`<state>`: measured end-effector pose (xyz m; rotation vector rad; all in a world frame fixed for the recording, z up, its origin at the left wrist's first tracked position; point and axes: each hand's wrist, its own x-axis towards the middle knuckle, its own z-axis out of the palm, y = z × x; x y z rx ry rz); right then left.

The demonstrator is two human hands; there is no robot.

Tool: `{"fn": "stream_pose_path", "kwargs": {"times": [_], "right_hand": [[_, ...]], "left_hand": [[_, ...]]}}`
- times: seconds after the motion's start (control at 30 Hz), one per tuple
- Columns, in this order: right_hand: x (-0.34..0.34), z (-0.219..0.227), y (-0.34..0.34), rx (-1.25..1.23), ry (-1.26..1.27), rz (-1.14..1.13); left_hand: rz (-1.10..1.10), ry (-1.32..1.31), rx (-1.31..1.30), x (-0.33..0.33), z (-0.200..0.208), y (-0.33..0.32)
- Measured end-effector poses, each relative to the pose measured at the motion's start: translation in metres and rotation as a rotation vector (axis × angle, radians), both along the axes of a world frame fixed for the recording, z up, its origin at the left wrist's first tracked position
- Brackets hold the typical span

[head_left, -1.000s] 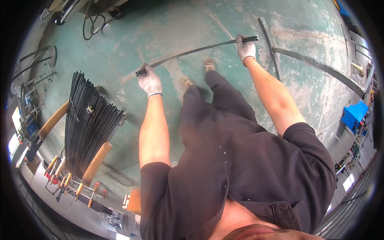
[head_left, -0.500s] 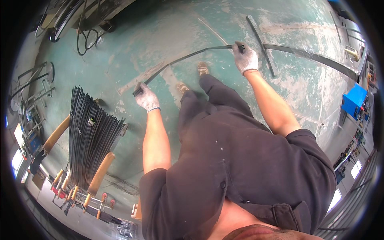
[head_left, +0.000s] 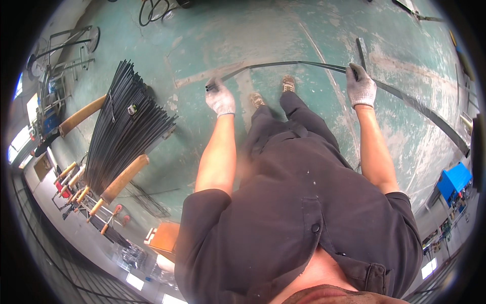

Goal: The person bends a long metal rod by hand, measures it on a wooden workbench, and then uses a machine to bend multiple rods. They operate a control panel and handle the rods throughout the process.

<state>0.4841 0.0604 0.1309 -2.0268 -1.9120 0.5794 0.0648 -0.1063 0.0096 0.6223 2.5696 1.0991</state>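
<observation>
A few thin black tubes (head_left: 276, 64) run side by side across the front of me, looking bowed in this wide view. My left hand (head_left: 221, 99), in a whitish knit glove, is closed around them at their left end, where hollow ends poke out of the fist. Further right, my right hand (head_left: 361, 88), gloved alike, grips the same tubes near their other end. Both arms reach forward, and the tubes hang above the floor past my shoes (head_left: 288, 85). How many tubes there are cannot be told.
To my left a big bundle of black tubes (head_left: 124, 121) rests on a rack with padded tan posts (head_left: 124, 178). A dark strip (head_left: 430, 114) stretches right beyond my right hand, near a short bar (head_left: 361, 53). A blue box (head_left: 453, 183) stands far right; a wheeled frame (head_left: 66, 53) far left.
My view has turned left, so the tube bundle sits closer in. Both hands still hold the tubes, which now lie more level, and their hollow ends show at my left hand.
</observation>
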Motion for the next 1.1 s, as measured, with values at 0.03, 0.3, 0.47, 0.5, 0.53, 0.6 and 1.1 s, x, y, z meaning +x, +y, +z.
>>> {"fn": "stream_pose_path", "kwargs": {"times": [0.03,0.3,0.47,0.5,0.53,0.6,1.1], "right_hand": [[-0.001,-0.001,0.002,0.011,0.014,0.009],[-0.003,-0.014,0.004,0.034,-0.057,0.156],[-0.037,0.008,0.0,0.001,0.011,0.271],[-0.046,0.013,-0.005,-0.006,0.018,0.316],[-0.058,0.017,-0.01,-0.008,0.029,0.363],[-0.082,0.024,-0.026,-0.009,0.057,0.449],[-0.315,0.053,-0.274,0.039,0.246,0.97]], "left_hand": [[-0.003,0.011,-0.002,-0.002,-0.004,-0.001],[0.192,-0.226,0.23,0.014,0.028,-0.005],[0.387,-0.221,0.234,0.021,0.069,-0.06],[0.43,-0.218,0.231,0.02,0.075,-0.079],[0.474,-0.161,0.235,0.017,0.07,-0.1],[0.573,-0.167,0.323,0.013,0.064,-0.144],[1.003,0.08,0.521,-0.051,0.096,-0.523]]}}
